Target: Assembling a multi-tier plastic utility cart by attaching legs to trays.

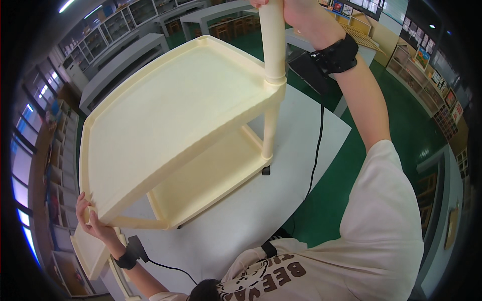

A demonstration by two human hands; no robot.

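Observation:
A cream plastic shelf cart stands on a white table (pixel 311 130). Its upper tray (pixel 165 95) is wide with a raised rim, and a lower tray (pixel 211 175) sits beneath it. At the tray's near left corner, my left hand (pixel 99 230) is closed round the rim beside a round socket. A thick cream tube (pixel 273 45) rises from the right corner, seated in the collar there. My right hand (pixel 306 20) is closed on the upper part of this tube; the frame's top edge cuts off the tube and some of the fingers. A small black foot (pixel 266 170) shows under the lower tray.
Another cream tray piece (pixel 90 253) lies at the lower left. Black cables (pixel 319 145) run from the black wrist devices. Grey benches (pixel 123 62) with stools stand farther back, and shelves (pixel 427 75) line the right wall.

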